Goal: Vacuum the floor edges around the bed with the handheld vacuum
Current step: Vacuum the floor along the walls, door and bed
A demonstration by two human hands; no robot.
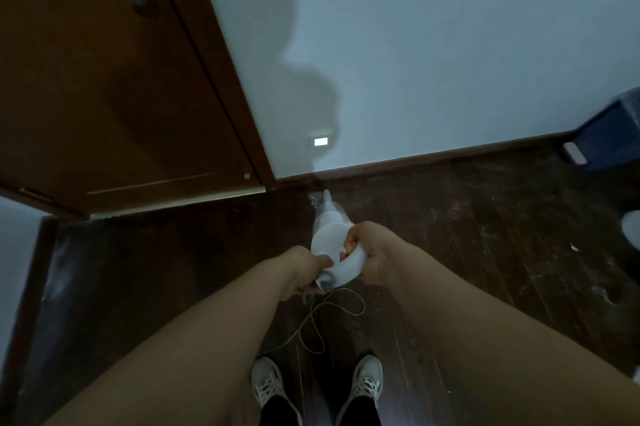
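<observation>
Both forearms reach forward and down from the lower corners of the view and converge at centre, bare to the wrist. The right hand has its fingers curled round the white curved handle of the handheld vacuum, knuckles uppermost. The left hand grips the rear end of the same handle, at the point where the grey cord leaves the unit; its fingers are closed, though whether they also pinch the cord cannot be told.

The vacuum's long axis runs away from the person, slightly to the left of straight ahead, nose down. Its narrow nozzle points at the brown skirting board at the foot of the pale wall, with the tip at or just above the dark wooden floor (contact cannot be confirmed), near the corner of the brown door.

The cord hangs in loose loops between the hands and a pair of pale laced shoes. Pale scuffs and specks mark the floor boards to the right. A dark blue bin stands against the wall at far right.
</observation>
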